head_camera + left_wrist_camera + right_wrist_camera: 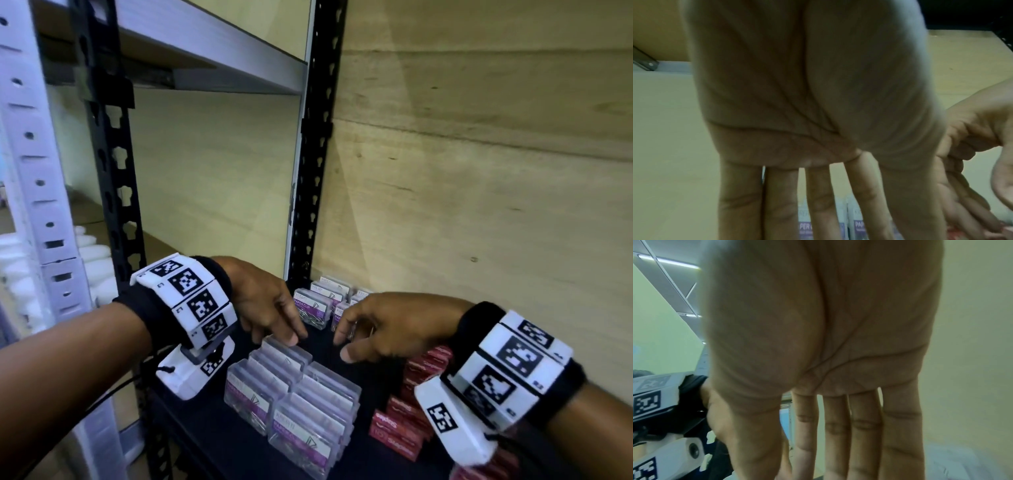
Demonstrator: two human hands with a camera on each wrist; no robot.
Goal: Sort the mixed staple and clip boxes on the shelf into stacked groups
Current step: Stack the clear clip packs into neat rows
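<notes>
Clear paper clip boxes (291, 401) with purple labels stand in a tight stacked group at the front of the black shelf (346, 459). My left hand (284, 337) reaches down with straight fingers, and its fingertips touch the top of the rearmost box (291, 353) of that group. A second group of paper clip boxes (325, 301) stands against the back wall. Red staple boxes (404, 425) are stacked on the right, partly hidden under my right wrist. My right hand (342, 346) hovers between the groups, fingers relaxed and holding nothing. In the left wrist view, paper clip boxes (857, 225) show between the straight fingers (818, 203). The right wrist view shows only the flat palm and fingers (838, 434).
A black perforated upright (315, 164) stands at the shelf's back left corner, another black upright (109, 154) is nearer left. A plywood wall (479, 171) closes the right side. A grey shelf board (205, 58) hangs overhead. White items (92, 260) lie beyond the rack at left.
</notes>
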